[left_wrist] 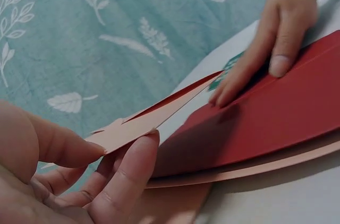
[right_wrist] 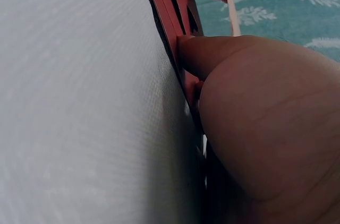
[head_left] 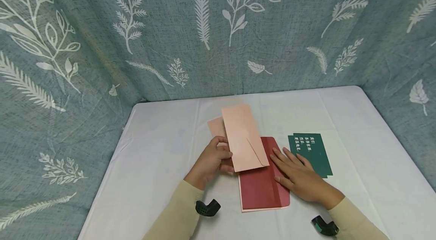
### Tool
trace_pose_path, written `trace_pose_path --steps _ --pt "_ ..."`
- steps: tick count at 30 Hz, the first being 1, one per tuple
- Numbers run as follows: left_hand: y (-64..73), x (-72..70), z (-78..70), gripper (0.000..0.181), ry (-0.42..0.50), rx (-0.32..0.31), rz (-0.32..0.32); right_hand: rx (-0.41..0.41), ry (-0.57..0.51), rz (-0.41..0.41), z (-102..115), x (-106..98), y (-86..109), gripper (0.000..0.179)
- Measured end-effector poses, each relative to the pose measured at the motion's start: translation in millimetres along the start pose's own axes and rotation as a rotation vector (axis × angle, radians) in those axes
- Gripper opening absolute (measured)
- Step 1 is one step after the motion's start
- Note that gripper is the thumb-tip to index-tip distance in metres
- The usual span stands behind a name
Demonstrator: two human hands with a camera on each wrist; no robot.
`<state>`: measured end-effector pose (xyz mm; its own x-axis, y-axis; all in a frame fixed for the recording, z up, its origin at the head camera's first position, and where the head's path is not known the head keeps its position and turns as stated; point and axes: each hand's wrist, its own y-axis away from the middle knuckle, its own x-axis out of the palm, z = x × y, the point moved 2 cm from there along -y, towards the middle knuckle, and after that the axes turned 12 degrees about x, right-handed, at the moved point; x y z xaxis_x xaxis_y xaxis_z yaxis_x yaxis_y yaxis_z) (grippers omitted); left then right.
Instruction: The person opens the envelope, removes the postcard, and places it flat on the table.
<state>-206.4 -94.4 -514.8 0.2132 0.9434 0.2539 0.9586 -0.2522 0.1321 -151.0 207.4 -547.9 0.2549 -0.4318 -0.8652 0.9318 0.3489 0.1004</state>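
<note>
My left hand [head_left: 212, 158] holds a pink envelope [head_left: 242, 134] by its left edge, between thumb and fingers. In the left wrist view the envelope [left_wrist: 125, 134] is tilted and raised over a red envelope-like folder [head_left: 257, 192]. This folder has rounded right corners and a crease along its right side; a pale pink layer shows under its edge. My right hand [head_left: 299, 175] rests on the folder's right part with fingers extended. In the right wrist view the thumb [right_wrist: 204, 54] touches the red folder [right_wrist: 163, 3]. The pink envelope covers the folder's upper left.
Another pink paper piece [head_left: 217, 126] lies partly beneath the raised envelope. Overlapping dark green cards [head_left: 313, 153] with white characters lie beyond my right hand. The white-covered table [head_left: 160, 149] ends at a teal leaf-patterned curtain [head_left: 163, 35] behind and at both sides.
</note>
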Motion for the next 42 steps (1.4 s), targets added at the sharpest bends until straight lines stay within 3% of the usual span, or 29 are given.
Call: trace_pose_path --steps 6,16,33,42 --pt "10.7 7.4 7.5 0.04 0.004 -0.042 0.08 -0.003 0.005 -0.002 -1 0 0.1 0.07" --pt "26.4 16.5 13.0 0.039 0.008 -0.073 0.155 0.001 0.012 0.003 0 0 0.2 0.07" --pt "46.6 18.6 20.7 0.04 -0.029 -0.128 0.18 0.001 0.009 -0.001 1 -1 -0.6 0.07" --pt "52.3 24.6 23.1 0.04 -0.073 -0.127 0.125 -0.007 0.017 -0.001 -2 0 -1.0 0.07"
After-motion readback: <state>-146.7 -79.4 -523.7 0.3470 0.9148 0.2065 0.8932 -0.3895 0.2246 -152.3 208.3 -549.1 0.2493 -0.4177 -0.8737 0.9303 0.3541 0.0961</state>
